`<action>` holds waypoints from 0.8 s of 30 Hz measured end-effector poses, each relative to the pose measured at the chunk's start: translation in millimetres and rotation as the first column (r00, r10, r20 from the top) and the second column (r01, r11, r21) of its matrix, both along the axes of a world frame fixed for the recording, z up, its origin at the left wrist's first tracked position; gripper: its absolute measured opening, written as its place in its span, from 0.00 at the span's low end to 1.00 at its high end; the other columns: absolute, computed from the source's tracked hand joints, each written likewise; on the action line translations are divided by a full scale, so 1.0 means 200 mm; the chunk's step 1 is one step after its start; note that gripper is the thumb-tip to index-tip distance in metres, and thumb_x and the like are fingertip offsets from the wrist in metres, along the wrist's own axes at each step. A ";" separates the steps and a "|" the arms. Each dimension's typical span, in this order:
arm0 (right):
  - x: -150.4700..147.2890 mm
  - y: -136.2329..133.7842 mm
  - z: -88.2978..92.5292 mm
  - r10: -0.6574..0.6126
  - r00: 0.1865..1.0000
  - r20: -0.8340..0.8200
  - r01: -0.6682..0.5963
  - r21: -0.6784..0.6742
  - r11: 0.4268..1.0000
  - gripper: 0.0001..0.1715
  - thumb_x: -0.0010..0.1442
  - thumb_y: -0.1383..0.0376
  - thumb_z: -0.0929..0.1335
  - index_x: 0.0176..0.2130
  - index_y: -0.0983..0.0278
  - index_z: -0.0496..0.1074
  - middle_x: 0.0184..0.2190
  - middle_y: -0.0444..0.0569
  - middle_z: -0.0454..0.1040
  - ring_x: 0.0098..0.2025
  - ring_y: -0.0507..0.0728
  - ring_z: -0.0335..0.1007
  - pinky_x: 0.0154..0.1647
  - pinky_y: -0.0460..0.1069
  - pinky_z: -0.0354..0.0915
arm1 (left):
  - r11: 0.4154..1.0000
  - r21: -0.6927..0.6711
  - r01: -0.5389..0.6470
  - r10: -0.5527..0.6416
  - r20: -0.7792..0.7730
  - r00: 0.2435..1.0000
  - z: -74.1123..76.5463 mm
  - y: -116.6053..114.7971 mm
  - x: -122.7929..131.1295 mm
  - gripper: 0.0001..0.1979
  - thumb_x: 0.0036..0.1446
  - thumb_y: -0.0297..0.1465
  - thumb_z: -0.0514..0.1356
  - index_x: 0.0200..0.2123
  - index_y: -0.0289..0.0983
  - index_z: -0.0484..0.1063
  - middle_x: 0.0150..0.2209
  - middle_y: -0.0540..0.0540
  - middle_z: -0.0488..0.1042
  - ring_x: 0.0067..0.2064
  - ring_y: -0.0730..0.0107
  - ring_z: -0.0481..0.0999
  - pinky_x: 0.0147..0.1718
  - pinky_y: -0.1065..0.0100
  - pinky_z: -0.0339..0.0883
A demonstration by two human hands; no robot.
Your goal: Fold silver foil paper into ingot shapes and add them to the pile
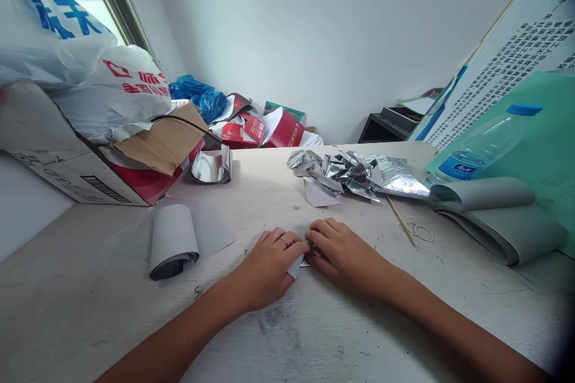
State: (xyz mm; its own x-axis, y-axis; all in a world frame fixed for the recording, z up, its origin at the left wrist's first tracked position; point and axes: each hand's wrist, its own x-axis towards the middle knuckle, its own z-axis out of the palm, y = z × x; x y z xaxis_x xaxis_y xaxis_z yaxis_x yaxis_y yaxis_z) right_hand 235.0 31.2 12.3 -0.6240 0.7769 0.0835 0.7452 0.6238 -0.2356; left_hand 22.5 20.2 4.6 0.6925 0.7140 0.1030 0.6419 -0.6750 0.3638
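Barely visible, a folded paper strip (295,266) lies gripped under the curled left hand (265,269) (its far end hidden). The right hand (344,254) curls close beside it — any grip there can't be made out.

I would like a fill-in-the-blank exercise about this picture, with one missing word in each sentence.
A ring sits on a finger of the ____ hand.
The right hand and the other hand touch a small folded paper, and behind them lies a pile of mostly ____ folded pieces.
The water bottle has a ____ cap.

Missing words: left; silver; blue.
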 end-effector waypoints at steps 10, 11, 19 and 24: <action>0.01 0.01 -0.02 0.015 1.000 -0.006 -0.015 0.024 1.000 0.10 0.67 0.61 0.63 0.41 0.64 0.70 0.43 0.51 0.68 0.47 0.58 0.63 0.50 0.57 0.64 | 1.000 -0.009 0.001 -0.001 -0.016 1.000 0.01 0.00 0.01 0.27 0.49 0.18 0.54 0.53 0.41 0.65 0.52 0.47 0.69 0.51 0.59 0.64 0.51 0.54 0.62; 0.01 0.01 -0.02 0.015 1.000 -0.009 -0.015 0.027 1.000 0.10 0.67 0.61 0.63 0.40 0.64 0.70 0.43 0.51 0.68 0.47 0.58 0.63 0.50 0.57 0.64 | 1.000 -0.011 0.000 -0.001 -0.018 1.000 0.01 0.00 0.01 0.27 0.50 0.18 0.54 0.53 0.41 0.65 0.52 0.47 0.69 0.51 0.59 0.64 0.51 0.54 0.62; 0.00 0.01 -0.02 0.012 1.000 0.006 -0.012 0.028 1.000 0.09 0.67 0.61 0.63 0.40 0.64 0.69 0.43 0.50 0.68 0.47 0.58 0.63 0.51 0.57 0.64 | 1.000 -0.016 -0.007 0.007 -0.028 1.000 0.01 0.00 0.00 0.25 0.51 0.18 0.54 0.52 0.42 0.66 0.52 0.47 0.69 0.51 0.59 0.64 0.50 0.55 0.62; 0.01 0.00 -0.01 0.008 1.000 0.007 -0.009 0.027 1.000 0.09 0.67 0.62 0.63 0.40 0.64 0.70 0.43 0.51 0.68 0.47 0.58 0.63 0.51 0.57 0.63 | 1.000 -0.016 -0.009 0.008 -0.031 0.999 0.02 0.01 0.01 0.25 0.51 0.18 0.55 0.52 0.42 0.66 0.52 0.48 0.69 0.51 0.59 0.65 0.50 0.56 0.63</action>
